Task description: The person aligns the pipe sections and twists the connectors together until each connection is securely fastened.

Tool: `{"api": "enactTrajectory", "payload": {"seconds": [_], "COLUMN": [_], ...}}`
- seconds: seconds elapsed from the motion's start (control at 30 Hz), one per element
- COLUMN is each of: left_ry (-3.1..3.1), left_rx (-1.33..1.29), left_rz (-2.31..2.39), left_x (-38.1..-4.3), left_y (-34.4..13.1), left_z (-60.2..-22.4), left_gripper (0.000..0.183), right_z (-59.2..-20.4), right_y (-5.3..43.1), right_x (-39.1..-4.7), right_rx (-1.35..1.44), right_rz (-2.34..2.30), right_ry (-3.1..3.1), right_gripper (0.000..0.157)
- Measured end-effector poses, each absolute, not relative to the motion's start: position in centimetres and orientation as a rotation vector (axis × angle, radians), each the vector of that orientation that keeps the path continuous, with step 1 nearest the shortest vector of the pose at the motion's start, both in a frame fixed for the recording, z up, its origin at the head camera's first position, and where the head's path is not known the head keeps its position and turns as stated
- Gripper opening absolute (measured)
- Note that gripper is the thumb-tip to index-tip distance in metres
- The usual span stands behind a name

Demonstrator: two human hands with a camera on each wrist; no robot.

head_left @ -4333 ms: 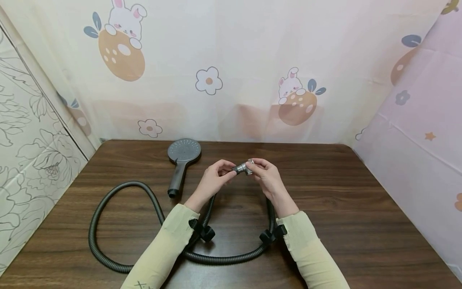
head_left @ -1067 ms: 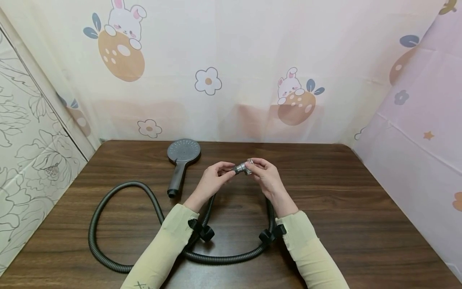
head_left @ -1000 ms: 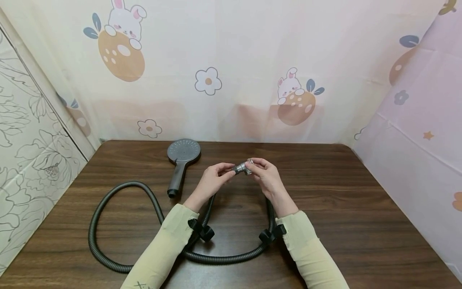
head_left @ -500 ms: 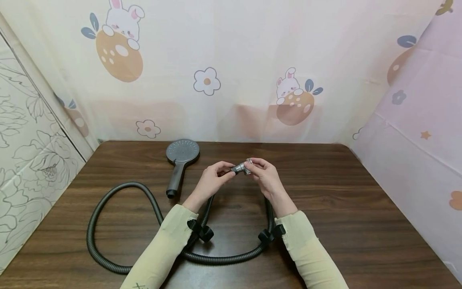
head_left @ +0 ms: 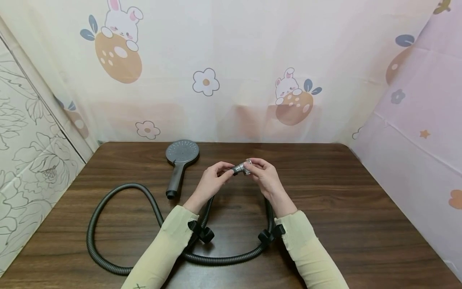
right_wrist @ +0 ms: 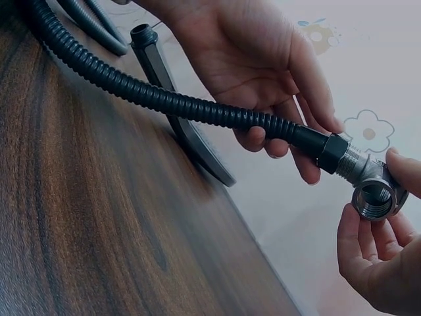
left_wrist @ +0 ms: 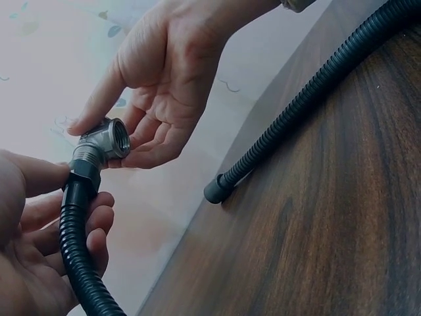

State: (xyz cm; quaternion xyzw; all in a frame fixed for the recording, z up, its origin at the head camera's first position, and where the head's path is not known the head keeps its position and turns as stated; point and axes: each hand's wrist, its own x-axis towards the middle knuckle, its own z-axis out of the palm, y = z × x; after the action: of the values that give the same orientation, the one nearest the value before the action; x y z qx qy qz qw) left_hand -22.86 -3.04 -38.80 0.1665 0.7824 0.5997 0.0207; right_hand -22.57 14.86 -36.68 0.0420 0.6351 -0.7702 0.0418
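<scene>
Left hand [head_left: 213,177] and right hand [head_left: 268,177] meet at a metal fitting [head_left: 240,168]

Both forearms, in pale green sleeves [head_left: 306,249], reach inward, the left from 7 o'clock and the right from 5 o'clock, the fingertips close together above the bench [head_left: 361,224]. The left hand is nearly closed, its thumb at the black nut [right_wrist: 333,153] on the end of a ribbed hose [left_wrist: 74,243], its fingers curled beneath. The right hand pinches the fitting between thumb and fingers; threads show between its body and the nut, which touch end to end. From the fitting, the hose runs in front at 6 o'clock and loops out at 8 o'clock; its other end [left_wrist: 216,189] rests on the bench. A gray shower head [head_left: 182,151] lies face up at 9 o'clock, handle pointing between 6 and 7. Patterned cloth [head_left: 245,52] hangs behind, at 12 o'clock.
</scene>
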Motion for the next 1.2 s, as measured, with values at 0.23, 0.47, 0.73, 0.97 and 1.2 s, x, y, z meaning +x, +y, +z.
{"api": "enactTrajectory", "payload": {"seconds": [0.23,0.47,0.73,0.97,1.2], "left_ry": [2.423,2.471,2.455,2.428,2.425], "left_rx": [0.478,0.46,0.486,0.478,0.473], "left_rz": [1.864,1.77,1.795,1.808,1.806], "left_x": [-22.87,-22.78,-22.9,-23.21,-23.1], "left_y": [-3.05,-3.09,-3.23,-3.17,-3.16], "left_z": [-38.79,-38.9,-38.74,-38.53,-38.51], "left_gripper": [0.027,0.03,0.025,0.026,0.025], "right_z": [-36.81,-36.92,-36.68,-36.51,-36.7], "right_y": [14.83,14.87,14.75,14.68,14.75], "right_x": [-22.57,-22.5,-22.73,-23.09,-23.1], "right_rx": [0.128,0.138,0.151,0.159,0.159], "right_rz": [-2.352,-2.334,-2.335,-2.36,-2.358], "right_ry": [1.946,1.96,1.963,1.931,1.922], "right_gripper": [0.033,0.038,0.035,0.03,0.028]}}
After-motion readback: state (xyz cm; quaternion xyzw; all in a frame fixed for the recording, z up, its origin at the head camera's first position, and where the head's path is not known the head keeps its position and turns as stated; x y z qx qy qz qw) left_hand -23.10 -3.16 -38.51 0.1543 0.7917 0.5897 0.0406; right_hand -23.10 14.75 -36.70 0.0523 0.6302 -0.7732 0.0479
